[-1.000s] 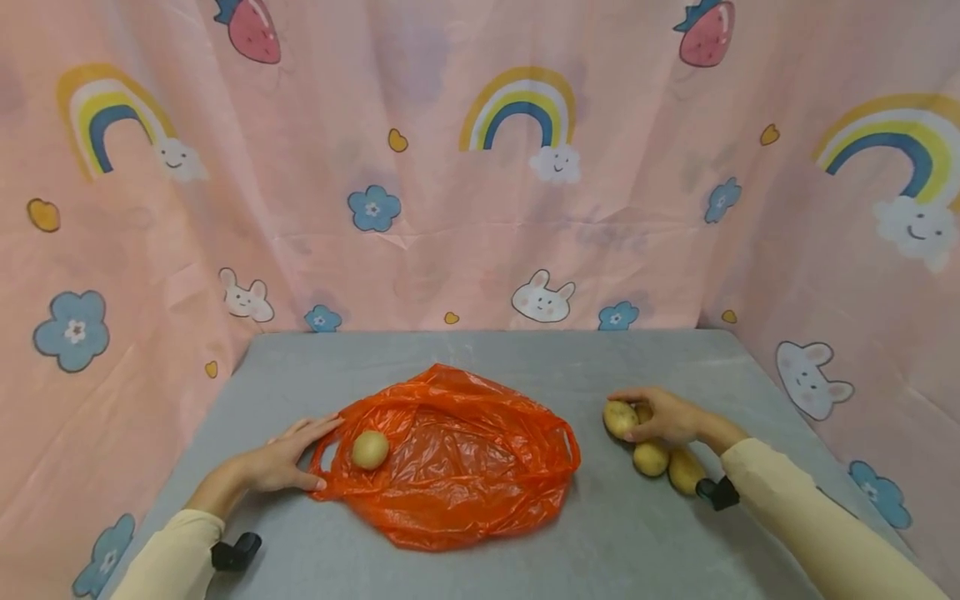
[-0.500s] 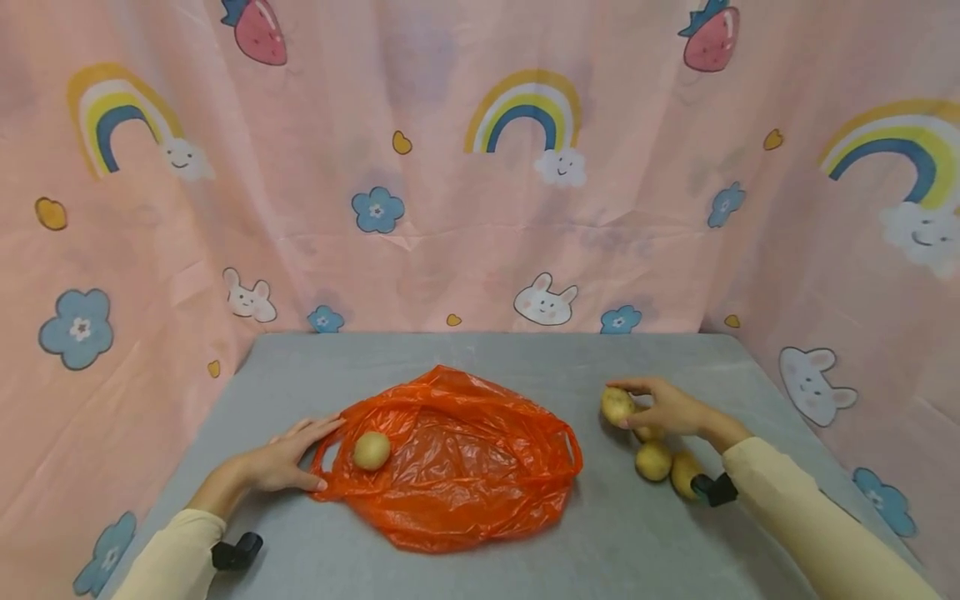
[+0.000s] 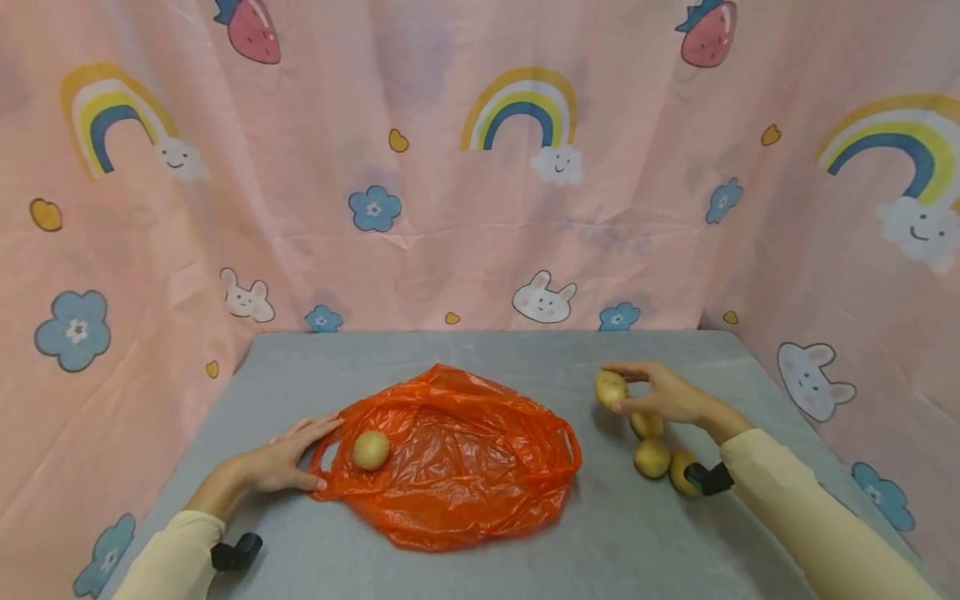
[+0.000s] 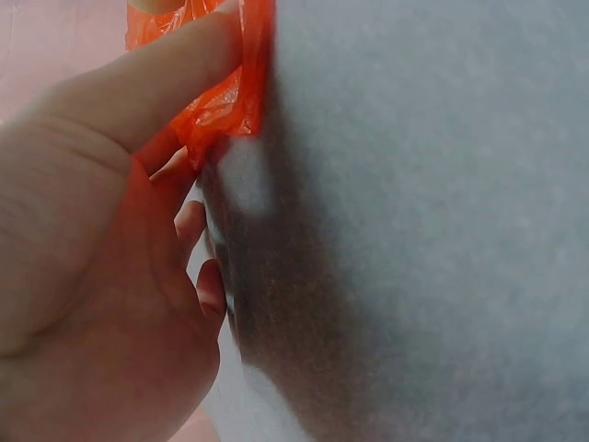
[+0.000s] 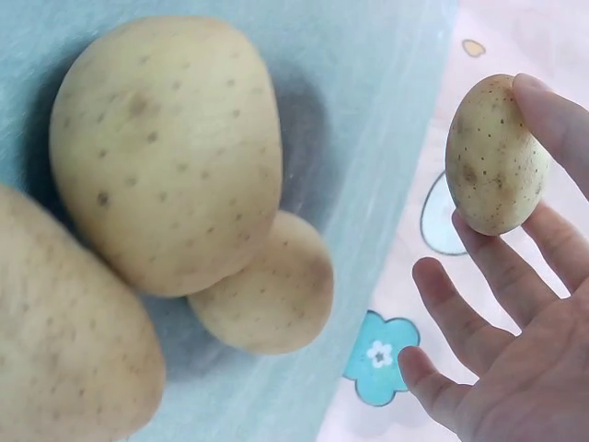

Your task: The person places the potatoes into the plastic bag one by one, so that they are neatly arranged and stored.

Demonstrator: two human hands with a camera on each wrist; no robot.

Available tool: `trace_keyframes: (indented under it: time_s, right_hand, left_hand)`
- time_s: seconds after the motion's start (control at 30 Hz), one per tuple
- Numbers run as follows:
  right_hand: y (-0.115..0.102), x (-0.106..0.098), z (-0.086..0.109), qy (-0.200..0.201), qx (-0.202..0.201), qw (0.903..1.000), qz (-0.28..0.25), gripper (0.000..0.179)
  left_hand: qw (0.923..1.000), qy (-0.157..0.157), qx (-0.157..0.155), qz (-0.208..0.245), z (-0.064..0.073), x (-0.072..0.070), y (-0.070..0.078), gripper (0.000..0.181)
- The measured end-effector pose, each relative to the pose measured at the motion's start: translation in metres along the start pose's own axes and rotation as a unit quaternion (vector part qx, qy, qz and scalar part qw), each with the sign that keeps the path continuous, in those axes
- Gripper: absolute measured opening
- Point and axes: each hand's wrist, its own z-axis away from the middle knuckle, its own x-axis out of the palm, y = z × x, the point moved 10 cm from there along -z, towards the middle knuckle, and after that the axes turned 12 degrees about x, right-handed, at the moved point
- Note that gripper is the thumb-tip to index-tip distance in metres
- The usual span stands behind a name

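My right hand [image 3: 670, 393] pinches a potato [image 3: 611, 390] between thumb and fingertips, raised above the table. In the right wrist view the held potato [image 5: 495, 157] is pale and speckled, while the other fingers spread apart below it. Close by on the table lie a potato [image 3: 647, 425], a second potato [image 3: 652, 458] and a third potato [image 3: 681, 472], partly hidden by the wrist camera. My left hand [image 3: 281, 462] rests spread at the left end of an orange plastic bag [image 3: 465, 467], thumb and index finger touching its handle side. Another potato [image 3: 371, 451] lies on the bag's left part.
The grey table [image 3: 525, 575] is enclosed by a pink printed curtain [image 3: 420, 275] at the back and sides. A black wrist camera [image 3: 236, 552] sits by the left sleeve, another black camera [image 3: 711, 479] by the right one. The bag's right handle [image 3: 573, 446] points toward the loose potatoes.
My right hand has lifted its potato from among the others and moved it up and slightly left, baring another potato below. The left hand and the bag have stayed in place.
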Motion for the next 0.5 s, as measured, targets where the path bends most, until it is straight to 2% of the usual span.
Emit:
trace_keyframes:
  time_s: [0.17, 0.4, 0.5]
  right_hand:
    - [-0.004, 0.0, 0.001, 0.003, 0.004, 1.0, -0.002, 0.066]
    - [-0.024, -0.005, 0.0, 0.019, -0.024, 0.9995, 0.0, 0.064]
    - [-0.032, -0.004, 0.0, 0.021, -0.031, 0.9993, 0.0, 0.064]
  left_hand:
    - [1.0, 0.004, -0.001, 0.006, 0.0, 0.001, 0.001, 0.096]
    - [1.0, 0.009, -0.004, -0.002, -0.001, 0.001, -0.002, 0.096]
    - [1.0, 0.006, -0.002, 0.003, -0.001, 0.001, 0.002, 0.095]
